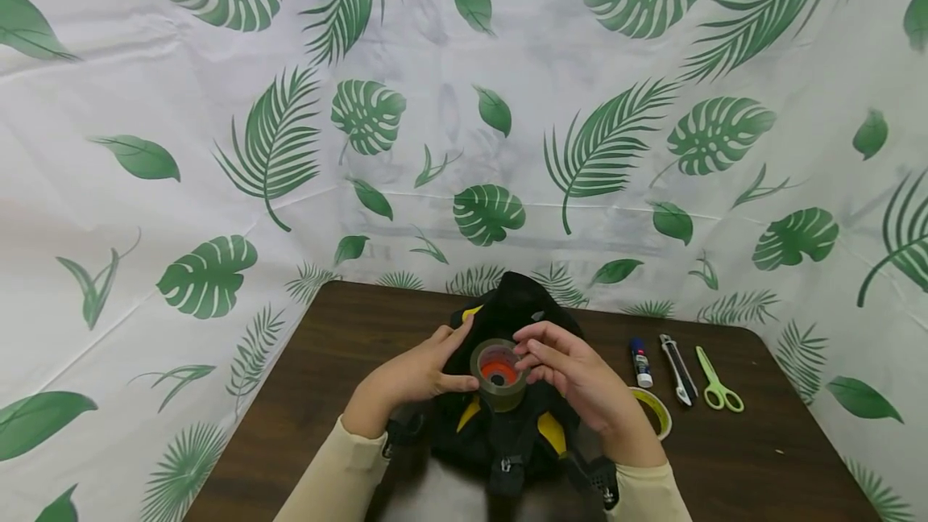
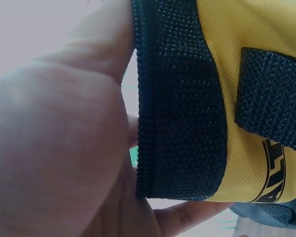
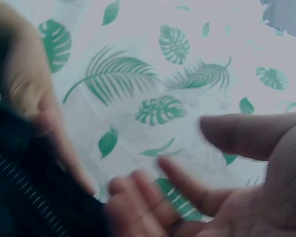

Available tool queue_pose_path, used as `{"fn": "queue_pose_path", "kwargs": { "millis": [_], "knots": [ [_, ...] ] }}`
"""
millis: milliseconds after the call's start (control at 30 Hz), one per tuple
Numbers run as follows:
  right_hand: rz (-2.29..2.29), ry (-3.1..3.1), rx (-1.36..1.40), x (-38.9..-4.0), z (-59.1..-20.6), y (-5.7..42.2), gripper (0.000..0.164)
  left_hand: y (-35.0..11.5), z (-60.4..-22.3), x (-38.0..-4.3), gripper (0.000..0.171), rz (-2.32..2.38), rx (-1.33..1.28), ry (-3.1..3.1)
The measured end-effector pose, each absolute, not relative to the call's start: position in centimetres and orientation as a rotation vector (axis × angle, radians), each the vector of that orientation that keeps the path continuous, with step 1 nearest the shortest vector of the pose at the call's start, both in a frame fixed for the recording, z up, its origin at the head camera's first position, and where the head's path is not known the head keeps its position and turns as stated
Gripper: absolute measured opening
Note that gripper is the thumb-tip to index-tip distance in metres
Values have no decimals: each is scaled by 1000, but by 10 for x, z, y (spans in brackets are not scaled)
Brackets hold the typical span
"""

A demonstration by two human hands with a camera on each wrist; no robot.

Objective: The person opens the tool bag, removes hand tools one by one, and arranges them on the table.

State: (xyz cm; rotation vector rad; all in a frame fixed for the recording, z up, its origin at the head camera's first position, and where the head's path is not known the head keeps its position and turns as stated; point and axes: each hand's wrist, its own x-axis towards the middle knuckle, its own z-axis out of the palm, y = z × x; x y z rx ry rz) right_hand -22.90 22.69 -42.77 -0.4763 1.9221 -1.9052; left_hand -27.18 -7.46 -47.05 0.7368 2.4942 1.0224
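A black bag with yellow panels (image 1: 553, 433) stands on the table, straps toward the front. At its middle is a roll of brown packing tape (image 1: 482, 359) with an orange-red inside; I cannot tell whether it lies in the bag's opening or on top. My left hand (image 1: 415, 373) holds the bag's left side, thumb beside the tape roll. In the left wrist view, the black webbing edge (image 2: 182, 113) passes beside the palm, with fingers behind and below. My right hand (image 1: 573, 373) hovers by the tape's right side, fingers loosely bent; the right wrist view shows nothing between thumb and fingers.
Right of the bag lie a yellow-and-white tape roll (image 1: 663, 417), partly behind the right wrist, a glue stick (image 1: 641, 362), a box cutter (image 1: 678, 370) and light-green scissors (image 1: 714, 383). A leaf-printed sheet (image 1: 435, 143) hangs behind the dark wooden table (image 1: 348, 329).
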Motion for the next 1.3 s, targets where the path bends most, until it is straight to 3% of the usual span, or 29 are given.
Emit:
{"fn": "queue_pose_path", "kwargs": {
  "millis": [500,733,933,1167,1300],
  "knots": [
    [-1416,2370,-428,-247,-392,192,41,-78,-471,-273,105,1041,761,2488],
    [-1055,2620,-337,-268,-391,167,51,-79,-471,-275,104,1040,782,2469],
    [-1049,2563,-343,-292,-408,161,51,-79,-470,-274,104,1057,772,2440],
    [-1153,2400,-250,-312,-445,175,71,-79,-468,-274,105,1027,762,2457],
    [-1176,2360,-212,-316,-462,182,70,-78,-469,-275,107,1022,749,2458]
  ]
}}
